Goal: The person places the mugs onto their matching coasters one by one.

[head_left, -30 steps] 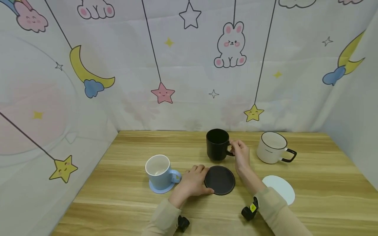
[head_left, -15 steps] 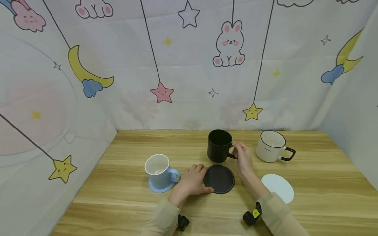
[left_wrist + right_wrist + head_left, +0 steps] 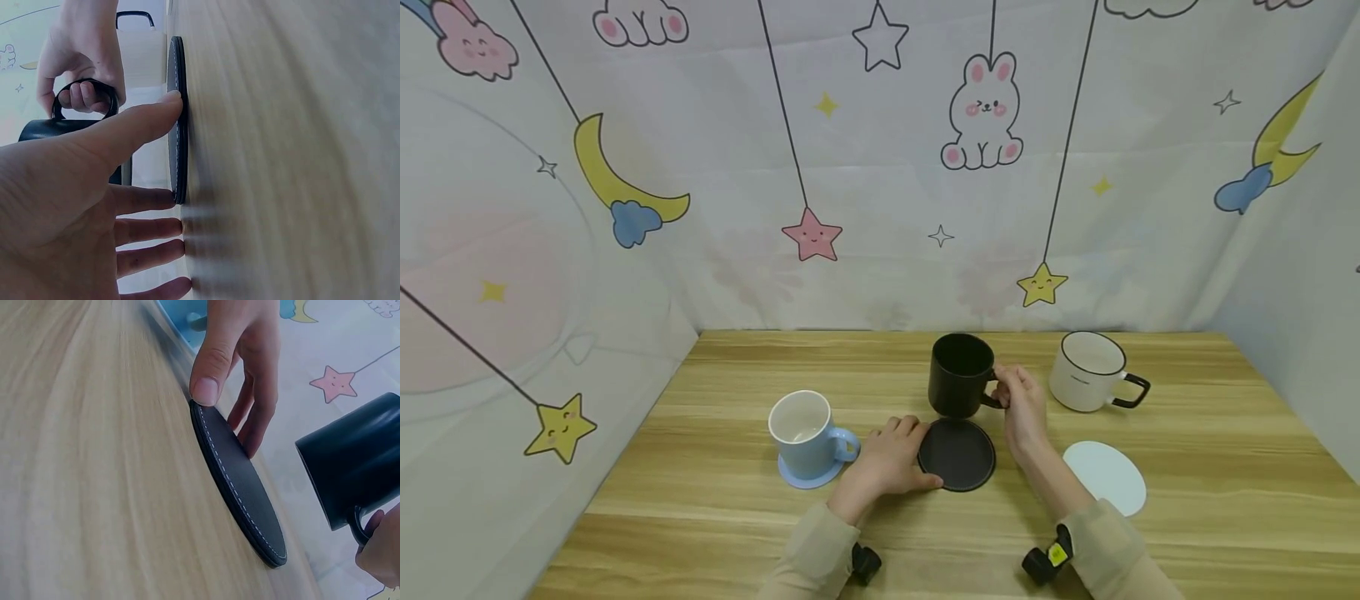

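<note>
My right hand [image 3: 1024, 407] pinches the handle of a black mug [image 3: 957, 379], which is upright just behind a round black coaster [image 3: 957, 455]. In the right wrist view a gap shows between the base of the mug [image 3: 356, 459] and the level of the coaster [image 3: 240, 481], so the mug is off the table. My left hand [image 3: 891, 458] rests at the coaster's left side, thumb on its near edge and index fingertip at its far edge. The other fingers of that hand [image 3: 62, 206] stretch straight down to the wood, spread apart.
Left of my left hand, a light blue mug [image 3: 808, 446] stands on a blue coaster [image 3: 790, 477]. A white mug with a black rim and handle [image 3: 1084, 379] stands at the back right. A white coaster [image 3: 1105, 475] lies beside my right forearm. A patterned curtain [image 3: 880, 183] closes off the back.
The black mug, held in my right hand, has shifted slightly to the right and nearer to the black coaster. My left hand has stayed in place at the coaster.
</note>
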{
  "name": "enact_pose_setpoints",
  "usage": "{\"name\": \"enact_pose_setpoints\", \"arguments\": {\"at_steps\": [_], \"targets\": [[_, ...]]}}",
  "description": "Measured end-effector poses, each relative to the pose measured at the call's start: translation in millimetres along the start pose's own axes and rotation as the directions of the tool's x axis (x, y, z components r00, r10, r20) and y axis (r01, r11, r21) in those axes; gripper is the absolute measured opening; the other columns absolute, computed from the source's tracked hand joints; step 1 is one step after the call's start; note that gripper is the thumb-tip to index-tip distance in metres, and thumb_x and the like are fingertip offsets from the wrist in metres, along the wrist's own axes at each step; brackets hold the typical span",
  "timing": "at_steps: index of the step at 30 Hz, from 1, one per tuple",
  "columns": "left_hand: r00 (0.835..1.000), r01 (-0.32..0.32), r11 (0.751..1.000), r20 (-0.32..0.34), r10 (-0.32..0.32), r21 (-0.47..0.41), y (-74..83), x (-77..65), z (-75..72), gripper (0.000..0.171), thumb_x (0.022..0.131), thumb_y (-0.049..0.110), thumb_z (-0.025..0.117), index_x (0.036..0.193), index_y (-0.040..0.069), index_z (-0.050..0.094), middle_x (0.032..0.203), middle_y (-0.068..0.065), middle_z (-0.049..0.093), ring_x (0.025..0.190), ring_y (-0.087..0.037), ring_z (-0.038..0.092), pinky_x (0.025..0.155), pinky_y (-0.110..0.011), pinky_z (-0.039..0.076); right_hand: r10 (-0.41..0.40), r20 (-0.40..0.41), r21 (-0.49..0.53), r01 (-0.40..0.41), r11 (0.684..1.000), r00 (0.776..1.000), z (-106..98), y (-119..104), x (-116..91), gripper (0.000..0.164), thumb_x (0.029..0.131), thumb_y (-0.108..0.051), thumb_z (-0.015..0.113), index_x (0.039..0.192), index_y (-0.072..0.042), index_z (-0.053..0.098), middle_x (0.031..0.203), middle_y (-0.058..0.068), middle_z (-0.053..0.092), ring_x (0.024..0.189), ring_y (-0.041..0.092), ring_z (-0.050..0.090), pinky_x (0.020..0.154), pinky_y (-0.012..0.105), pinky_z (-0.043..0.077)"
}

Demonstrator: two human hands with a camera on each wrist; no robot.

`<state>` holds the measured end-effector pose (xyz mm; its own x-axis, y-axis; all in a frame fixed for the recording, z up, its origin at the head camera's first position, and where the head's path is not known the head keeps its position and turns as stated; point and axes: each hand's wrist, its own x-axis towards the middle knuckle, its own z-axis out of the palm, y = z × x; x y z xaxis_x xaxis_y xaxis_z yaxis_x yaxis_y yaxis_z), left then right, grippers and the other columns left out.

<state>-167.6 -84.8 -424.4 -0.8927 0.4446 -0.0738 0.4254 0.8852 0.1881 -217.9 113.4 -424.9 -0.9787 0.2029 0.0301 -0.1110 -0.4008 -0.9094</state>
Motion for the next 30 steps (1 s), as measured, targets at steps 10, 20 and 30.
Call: {"name": "enact_pose_setpoints", "arguments": {"at_steps": [10,20,30], "targets": [[1.000,-0.004,1.000,-0.008,0.004,-0.009,0.4,0.2,-0.9,0.076,0.077,0.053,0.073,0.137,0.013,0.051,0.135,-0.006,0.052,0.124,-0.026,0.049,0.094,-0.048,0.046,0.004,0.009,-0.001,-0.004,1.000,1.000,-3,-3,-11,0.039,0.093,0.001,0.047,0.057,-0.012,0.038,0.055,-0.004,0.033,0.056,0.010,0.032,0.067,0.024,0.038],[1.000,0.003,1.000,-0.006,-0.003,-0.012,0.2,0.5,0.6,0.076,0.077,0.054,0.073,0.137,0.012,0.051,0.135,-0.006,0.051,0.124,-0.026,0.048,0.094,-0.048,0.046,0.002,0.046,-0.015,-0.001,1.000,0.999,-7,-3,-21,0.042,0.094,0.001,0.046,0.056,-0.013,0.035,0.056,-0.004,0.031,0.057,0.010,0.032,0.068,0.024,0.038],[1.000,0.005,1.000,-0.004,-0.005,-0.014,0.2,0.1,0.3,0.076,0.077,0.054,0.073,0.136,0.012,0.051,0.135,-0.006,0.052,0.124,-0.026,0.049,0.093,-0.048,0.046,0.039,0.054,-0.060,-0.036,0.998,0.998,-13,-2,-31,0.042,0.093,0.000,0.048,0.055,-0.012,0.036,0.054,-0.005,0.032,0.056,0.010,0.034,0.067,0.023,0.041]]}}
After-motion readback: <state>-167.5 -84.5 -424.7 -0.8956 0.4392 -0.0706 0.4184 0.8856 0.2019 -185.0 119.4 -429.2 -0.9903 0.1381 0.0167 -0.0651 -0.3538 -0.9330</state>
